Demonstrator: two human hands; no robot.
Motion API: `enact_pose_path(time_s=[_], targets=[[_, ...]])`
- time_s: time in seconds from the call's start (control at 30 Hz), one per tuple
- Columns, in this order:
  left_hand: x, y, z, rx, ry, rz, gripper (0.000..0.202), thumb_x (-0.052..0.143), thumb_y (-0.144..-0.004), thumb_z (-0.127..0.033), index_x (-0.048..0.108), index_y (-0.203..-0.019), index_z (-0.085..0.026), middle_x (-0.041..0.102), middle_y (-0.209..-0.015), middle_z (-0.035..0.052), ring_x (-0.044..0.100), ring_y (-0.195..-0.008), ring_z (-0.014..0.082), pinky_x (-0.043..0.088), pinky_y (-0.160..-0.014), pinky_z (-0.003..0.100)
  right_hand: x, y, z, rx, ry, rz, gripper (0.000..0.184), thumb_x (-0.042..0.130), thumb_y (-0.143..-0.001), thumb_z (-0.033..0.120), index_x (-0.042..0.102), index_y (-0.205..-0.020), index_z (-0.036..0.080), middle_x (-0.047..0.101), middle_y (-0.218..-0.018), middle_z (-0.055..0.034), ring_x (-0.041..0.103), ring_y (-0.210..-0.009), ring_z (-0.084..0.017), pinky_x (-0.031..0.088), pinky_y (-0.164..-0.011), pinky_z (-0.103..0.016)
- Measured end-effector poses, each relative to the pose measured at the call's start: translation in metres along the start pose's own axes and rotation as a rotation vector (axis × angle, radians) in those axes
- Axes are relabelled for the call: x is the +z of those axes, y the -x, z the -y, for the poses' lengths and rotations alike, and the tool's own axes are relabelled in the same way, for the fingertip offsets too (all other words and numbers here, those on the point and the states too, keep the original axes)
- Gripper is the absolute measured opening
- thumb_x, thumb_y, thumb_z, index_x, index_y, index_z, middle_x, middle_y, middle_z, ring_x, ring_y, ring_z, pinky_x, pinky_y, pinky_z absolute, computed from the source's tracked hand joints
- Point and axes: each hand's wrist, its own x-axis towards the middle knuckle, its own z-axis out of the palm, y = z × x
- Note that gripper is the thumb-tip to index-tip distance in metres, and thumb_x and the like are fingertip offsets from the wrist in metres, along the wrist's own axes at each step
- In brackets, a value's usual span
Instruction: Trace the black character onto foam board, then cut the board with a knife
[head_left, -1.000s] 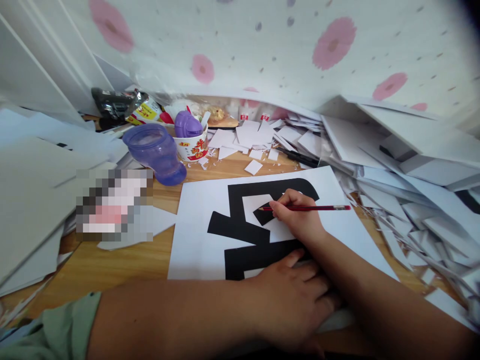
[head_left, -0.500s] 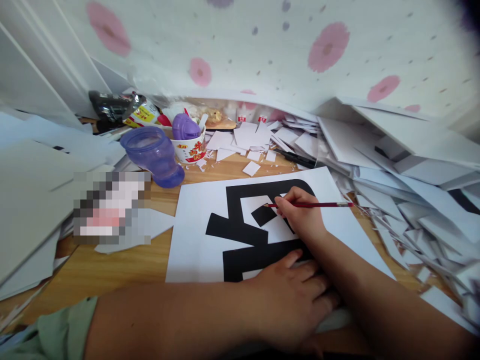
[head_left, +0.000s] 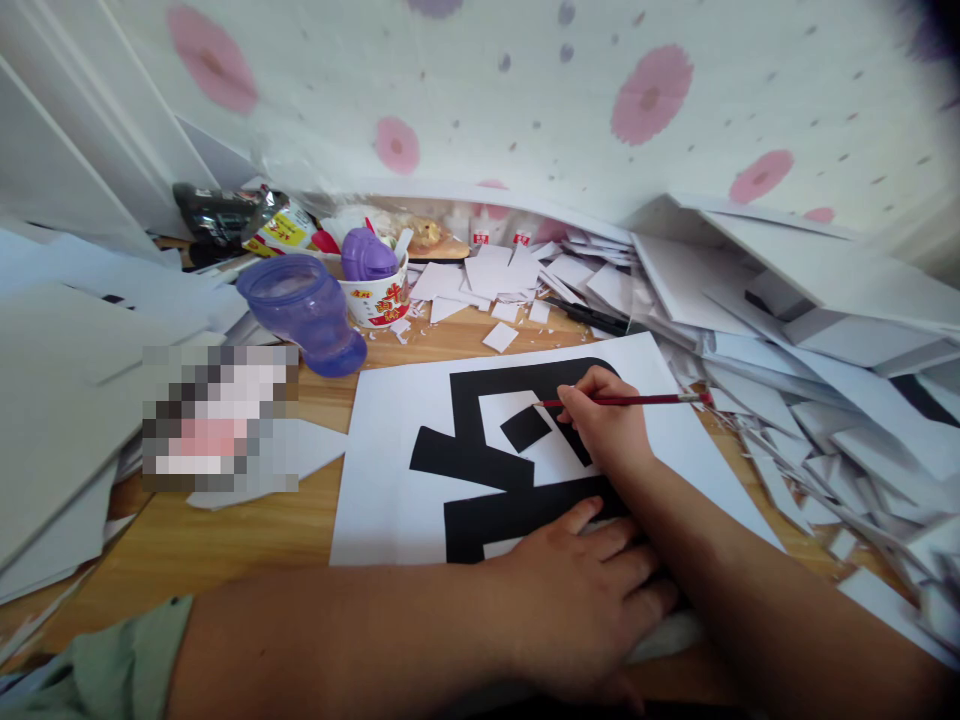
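Right hand (head_left: 606, 432) grips pencil (head_left: 637, 400), tip on sheet (head_left: 390, 400); left hand (head_left: 592, 600) lies flat, fingers spread, at sheet's near edge.

a pixelated patch (head_left: 220, 418) hides something at left; the left hand (head_left: 592, 600) covers the near edge of the sheet (head_left: 382, 480).

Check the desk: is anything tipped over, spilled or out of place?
Yes. The purple bottle lies on its side beside the noodle cup. Paper scraps litter the table behind the sheet.
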Motion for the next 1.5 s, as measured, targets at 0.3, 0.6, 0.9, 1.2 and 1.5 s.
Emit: enact_pose_path(time_s=[0.3, 0.6, 0.9, 1.2, 1.5], targets=[[-0.002, -0.001, 0.0, 0.007, -0.002, 0.012, 0.07, 0.048, -0.086, -0.054, 0.035, -0.142, -0.014, 0.038, -0.147, 0.0112, 0.026, -0.138, 0.0307, 0.019, -0.114, 0.053, 0.002, 0.005, 0.0, -0.16, -0.2, 0.156, 0.027, 0.067, -0.073, 0.028, 0.047, -0.056, 0.022, 0.058, -0.052, 0.0023, 0.052, -0.051, -0.013, 0.039, -0.051, -0.027], [0.0, -0.002, 0.0, 0.004, -0.032, 0.034, 0.068, 0.049, -0.085, -0.05, 0.036, -0.141, -0.014, 0.039, -0.145, 0.0108, 0.029, -0.136, 0.0307, 0.019, -0.114, 0.052, 0.011, 0.005, 0.003, -0.144, -0.15, 0.335, 0.026, 0.068, -0.072, 0.031, 0.05, -0.057, 0.02, 0.061, -0.054, 0.0008, 0.052, -0.051, -0.012, 0.038, -0.05, -0.025], [-0.001, -0.002, 0.0, 0.005, -0.043, 0.037, 0.066, 0.05, -0.083, -0.046, 0.038, -0.14, -0.015, 0.041, -0.144, 0.0098, 0.031, -0.136, 0.0302, 0.019, -0.114, 0.051, 0.011, 0.003, 0.003, -0.174, -0.051, 0.319, 0.024, 0.065, -0.072, 0.03, 0.05, -0.056, 0.02, 0.059, -0.055, 0.0007, 0.051, -0.053, -0.012, 0.038, -0.049, -0.025], [0.0, -0.002, 0.0, 0.005, -0.023, 0.041, 0.066, 0.05, -0.084, -0.045, 0.037, -0.141, -0.015, 0.039, -0.146, 0.0101, 0.029, -0.137, 0.0301, 0.019, -0.114, 0.052, 0.009, 0.003, 0.001, -0.161, -0.1, 0.338, 0.024, 0.063, -0.068, 0.025, 0.047, -0.052, 0.02, 0.056, -0.05, 0.0022, 0.047, -0.049, -0.011, 0.035, -0.047, -0.025], [0.002, -0.001, 0.001, 0.013, 0.011, 0.014, 0.069, 0.052, -0.082, -0.046, 0.038, -0.14, -0.013, 0.039, -0.146, 0.0119, 0.028, -0.137, 0.0313, 0.019, -0.113, 0.054, 0.006, 0.002, -0.006, -0.166, -0.14, 0.359, 0.025, 0.064, -0.067, 0.019, 0.045, -0.051, 0.021, 0.052, -0.048, 0.0041, 0.046, -0.048, -0.011, 0.033, -0.046, -0.024]])
